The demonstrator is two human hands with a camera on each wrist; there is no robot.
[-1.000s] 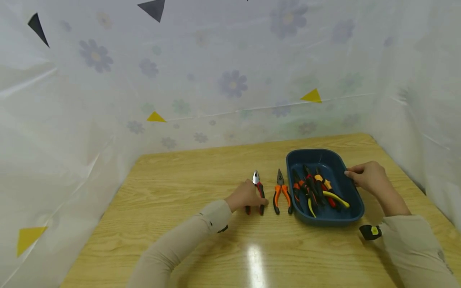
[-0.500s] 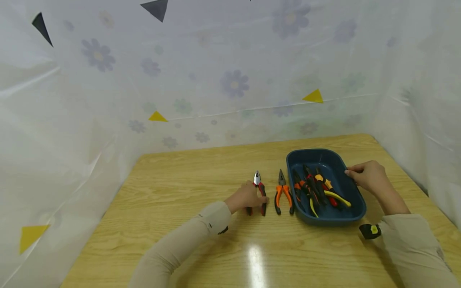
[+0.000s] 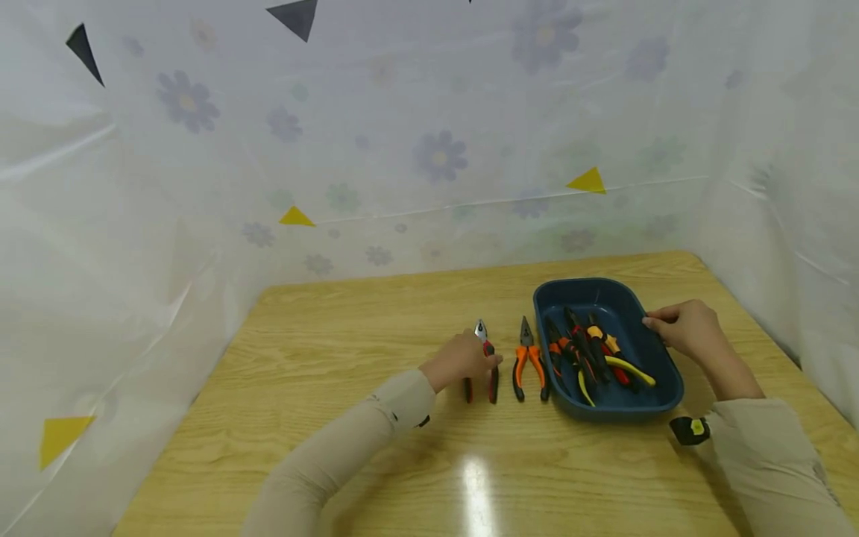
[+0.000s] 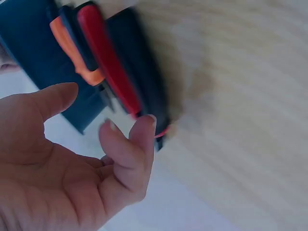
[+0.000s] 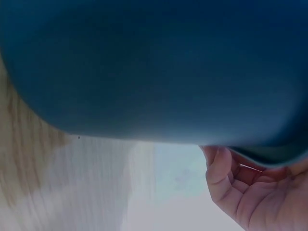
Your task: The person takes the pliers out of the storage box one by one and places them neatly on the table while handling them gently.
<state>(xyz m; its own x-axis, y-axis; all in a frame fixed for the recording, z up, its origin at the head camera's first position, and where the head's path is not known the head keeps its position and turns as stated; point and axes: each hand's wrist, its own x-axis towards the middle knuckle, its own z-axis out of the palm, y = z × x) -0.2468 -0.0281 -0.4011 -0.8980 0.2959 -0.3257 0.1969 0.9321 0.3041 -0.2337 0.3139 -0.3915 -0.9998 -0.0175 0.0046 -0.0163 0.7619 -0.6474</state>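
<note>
In the head view, my left hand (image 3: 463,359) is over the red-and-black pliers (image 3: 493,377), which lie on the table with silver jaws pointing away from me. The left wrist view shows the thumb apart from the loosely bent fingers (image 4: 142,132); the fingertips are close to the pliers' red handle (image 4: 108,57), and whether they touch cannot be told. Orange-and-black long-nose pliers (image 3: 526,354) lie just to the right. My right hand (image 3: 687,328) pinches the right rim of a blue tray (image 3: 654,358), which holds several pliers (image 3: 593,354) with black, red, yellow and orange handles.
The wooden table (image 3: 349,328) carries the tray on its right side. A pale plastic sheet with flower prints (image 3: 439,156) stands behind and at both sides. Small black cameras, the right one (image 3: 690,430) plainly seen, sit at the wrists.
My left hand has shifted slightly away from me, and its thumb has moved up off the pliers' handle. The right hand keeps its hold on the tray. The head view has shifted a little.
</note>
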